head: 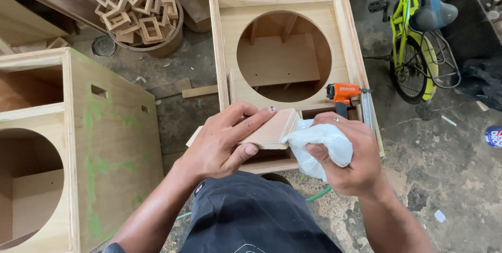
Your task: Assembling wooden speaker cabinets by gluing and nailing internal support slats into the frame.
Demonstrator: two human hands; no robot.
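- The left hand (222,143) grips a small flat piece of pale plywood (272,129), thumb under its near edge and fingers laid across its top face.
- The piece is held tilted, just above the near edge of a large square box of light wood with a round hole cut in its face (285,49).
- The right hand (349,161) is clenched around a soft white plastic bag (319,145), squeezed so that its bulging end touches the right edge of the plywood piece.
- An orange and black nail gun (342,96) rests on the box frame, just behind the right hand.
- A second big plywood box with green smears on its side (99,143) stands to the left, well apart from both hands.
- A round tub filled with small square wooden frames (138,15) sits on the concrete floor (444,148) at the upper left.
- A loose strip of wood (200,91) lies on the floor between the two boxes.
- A lime-green bicycle with a dark saddle (413,33) is parked to the right of the holed box.
- The person's dark cloth garment (251,216) fills the bottom middle of the view, below both hands.
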